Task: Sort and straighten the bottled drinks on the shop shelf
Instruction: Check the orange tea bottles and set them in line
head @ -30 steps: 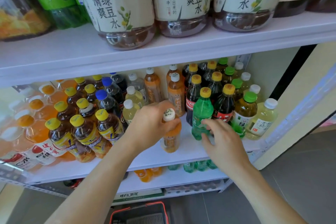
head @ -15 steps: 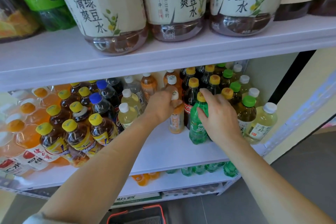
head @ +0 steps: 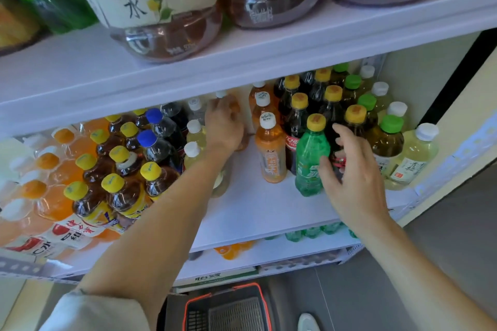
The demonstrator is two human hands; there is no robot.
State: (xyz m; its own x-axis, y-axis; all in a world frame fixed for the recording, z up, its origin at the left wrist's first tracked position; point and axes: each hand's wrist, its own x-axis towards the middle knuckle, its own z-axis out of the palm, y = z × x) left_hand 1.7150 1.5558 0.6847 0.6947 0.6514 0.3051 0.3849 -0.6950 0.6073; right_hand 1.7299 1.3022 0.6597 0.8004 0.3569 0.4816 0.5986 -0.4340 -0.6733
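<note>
Seen from the head camera, the top edge of the picture cuts off the big jugs [head: 161, 8] on the upper shelf. Only the characters "爽豆水" can be read on the cream label at 11 o'clock. On the middle shelf [head: 255, 207] the left hand [head: 224, 127] reaches deep toward 12 o'clock, back to the camera, fingers curled round an orange drink bottle [head: 234, 106]. The hand hides nearly all of the bottle; only the white cap and slivers of orange liquid show. The right hand [head: 352, 172], at 3 o'clock from centre, has its fingers spread and loosely bent and holds nothing. Its thumb lies at the side of the green bottle [head: 309, 158], which stands upright with a yellow cap at the front of the right-hand group; the logo is too blurred to read. At the green bottle's 9 o'clock, a cola bottle [head: 292, 140] shows a red label with white script, half hidden. Next comes a second orange bottle [head: 270, 153], its print too small to read. At 8 o'clock the yellow-capped tea bottles [head: 118, 191] smear toward the edge. A red-rimmed basket [head: 226, 306] at 6 o'clock is cut off below.
</note>
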